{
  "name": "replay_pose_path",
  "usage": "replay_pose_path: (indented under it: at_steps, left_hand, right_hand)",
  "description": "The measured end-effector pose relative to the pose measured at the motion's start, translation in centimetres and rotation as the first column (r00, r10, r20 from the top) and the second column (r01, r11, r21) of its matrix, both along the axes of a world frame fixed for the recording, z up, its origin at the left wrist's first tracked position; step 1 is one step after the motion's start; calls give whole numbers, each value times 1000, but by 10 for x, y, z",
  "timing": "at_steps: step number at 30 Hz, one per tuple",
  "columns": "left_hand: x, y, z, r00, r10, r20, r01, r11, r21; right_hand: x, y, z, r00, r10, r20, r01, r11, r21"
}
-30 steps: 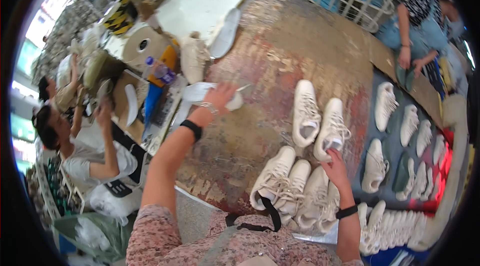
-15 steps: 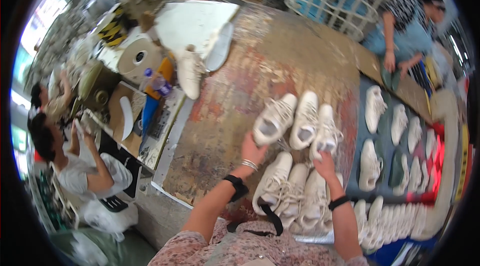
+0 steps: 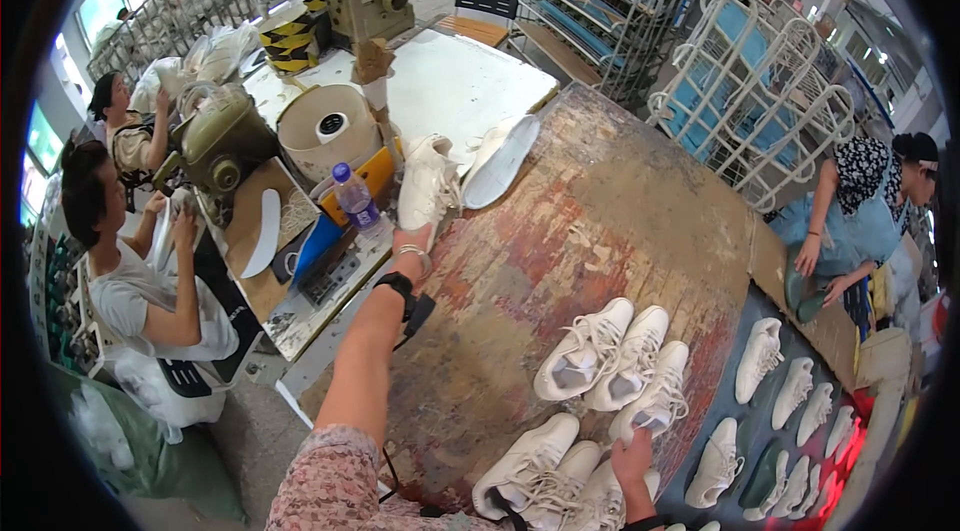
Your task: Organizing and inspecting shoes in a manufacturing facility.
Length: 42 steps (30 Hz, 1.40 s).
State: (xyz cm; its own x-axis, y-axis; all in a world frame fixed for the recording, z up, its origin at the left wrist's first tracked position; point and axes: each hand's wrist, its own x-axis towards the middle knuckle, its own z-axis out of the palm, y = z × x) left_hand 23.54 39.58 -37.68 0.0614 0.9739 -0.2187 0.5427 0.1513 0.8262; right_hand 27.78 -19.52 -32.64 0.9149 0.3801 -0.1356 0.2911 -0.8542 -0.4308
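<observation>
My left hand point(image 3: 412, 243) reaches far to the left and grips the near end of an off-white lace-up sneaker point(image 3: 428, 183) by the edge of the white table. Beside that sneaker lies a shoe on its side with its pale grey sole point(image 3: 502, 163) showing. My right hand point(image 3: 632, 461) is closed on the heel of another off-white sneaker point(image 3: 655, 386), the rightmost of three standing together on the worn wooden tabletop point(image 3: 520, 281). Nearer me, more sneakers point(image 3: 525, 461) stand in a row, partly hidden by my right hand and the picture's lower edge.
On the right, a conveyor point(image 3: 690, 471) carries sneakers past a red glow. One person point(image 3: 860, 201) handles dark green pieces there; two others sit at the left near green machines point(image 3: 225, 146). A purple-capped bottle point(image 3: 355, 199) stands left of my left hand. Wire racks point(image 3: 755, 91) stand behind.
My left hand has left the front sneaker group and reached up and left to the lone sneaker. My right hand stays at the rightmost sneaker's heel. The view has shifted left.
</observation>
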Motion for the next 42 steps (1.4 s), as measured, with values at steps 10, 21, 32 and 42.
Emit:
replay_pose_path:
  at_steps: [10, 21, 32, 42]
  left_hand:
    - [-58, -143, 95, 685, -395, 613, 582, 803, -132]
    - [-51, -290, 262, -342, -939, -23, 932, -337, -131]
    - [47, -400, 175, -91, -975, -201, 913, -162, 375]
    - [70, -526, 46, -305, -453, -838, 783, -620, 51]
  right_hand:
    - [9, -12, 98, 999, 22, -44, -20, 999, 34]
    - [-66, -7, 229, 890, 446, -91, -430, 889, 156]
    - [-105, -202, 174, 758, -309, -574, 651, 336, 680]
    - [-105, -216, 137, 602, -410, -685, 776, 100, 622]
